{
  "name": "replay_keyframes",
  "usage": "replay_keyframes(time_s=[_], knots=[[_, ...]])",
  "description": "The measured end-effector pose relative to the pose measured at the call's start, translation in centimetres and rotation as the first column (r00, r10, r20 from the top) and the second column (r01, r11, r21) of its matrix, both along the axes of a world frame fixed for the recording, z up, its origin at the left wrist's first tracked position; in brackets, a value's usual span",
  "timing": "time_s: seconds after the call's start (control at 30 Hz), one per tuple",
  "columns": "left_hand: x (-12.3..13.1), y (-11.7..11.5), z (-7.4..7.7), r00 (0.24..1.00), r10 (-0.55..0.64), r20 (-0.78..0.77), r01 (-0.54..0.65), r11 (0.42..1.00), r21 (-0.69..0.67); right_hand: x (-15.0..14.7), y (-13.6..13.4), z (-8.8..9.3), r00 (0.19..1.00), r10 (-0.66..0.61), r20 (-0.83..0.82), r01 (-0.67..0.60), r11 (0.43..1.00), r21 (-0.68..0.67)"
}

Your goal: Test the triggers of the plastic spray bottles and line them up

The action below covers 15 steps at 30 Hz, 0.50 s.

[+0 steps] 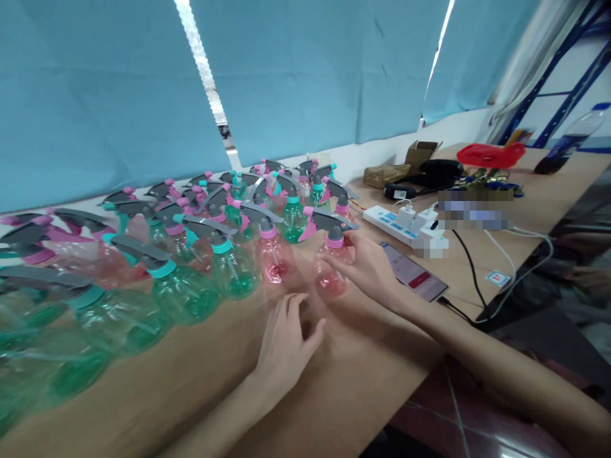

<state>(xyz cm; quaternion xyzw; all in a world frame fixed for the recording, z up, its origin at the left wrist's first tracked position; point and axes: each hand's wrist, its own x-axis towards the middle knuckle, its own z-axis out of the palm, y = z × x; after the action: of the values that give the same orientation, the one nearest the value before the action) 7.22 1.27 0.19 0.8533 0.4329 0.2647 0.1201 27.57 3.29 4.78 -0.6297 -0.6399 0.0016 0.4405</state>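
A clear pink spray bottle (332,284) with a grey and pink trigger head stands upright on the wooden table (329,356). My right hand (370,267) is closed around its side, the thumb across the front. My left hand (289,340) is just above the table in front of the bottles, fingers loosely curled and apart from the thumb, holding nothing. Nearest to it are another pink spray bottle (273,257) and a green spray bottle (233,273). Many more pink and green spray bottles, such as a green one (184,296), stand close together at the left and back.
Right of the bottles are a white power strip (389,222) with plugs and a phone (415,270) on a cable. Farther back sit a cardboard box (422,152), a red plastic object (489,154) and a drink bottle (570,143). A blue curtain (296,76) hangs behind.
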Motion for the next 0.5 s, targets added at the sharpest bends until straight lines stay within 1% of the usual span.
replay_keyframes(time_s=[0.13,0.27,0.3,0.43,0.5], knots=[[0.0,-0.2,-0.1,0.996,0.005,0.087,-0.005,1.0,-0.011,-0.1,-3.3,-0.1,0.993,0.093,-0.068,-0.091,0.995,0.027],[0.0,-1.1,-0.1,0.983,-0.065,0.171,0.073,0.997,-0.04,-1.1,-6.0,0.6,0.984,0.172,-0.039,-0.173,0.985,-0.013],[0.0,-1.5,0.0,0.976,-0.086,0.202,0.096,0.994,-0.042,-1.5,-6.5,0.8,0.977,0.209,-0.037,-0.21,0.977,-0.024],[-0.1,-2.7,0.6,0.939,-0.14,0.315,0.174,0.981,-0.081,-3.0,-7.6,1.4,0.934,0.351,-0.068,-0.353,0.935,-0.029],[-0.4,-3.1,0.8,0.927,-0.145,0.347,0.196,0.974,-0.117,-3.6,-7.7,1.6,0.926,0.372,-0.062,-0.375,0.926,-0.051]])
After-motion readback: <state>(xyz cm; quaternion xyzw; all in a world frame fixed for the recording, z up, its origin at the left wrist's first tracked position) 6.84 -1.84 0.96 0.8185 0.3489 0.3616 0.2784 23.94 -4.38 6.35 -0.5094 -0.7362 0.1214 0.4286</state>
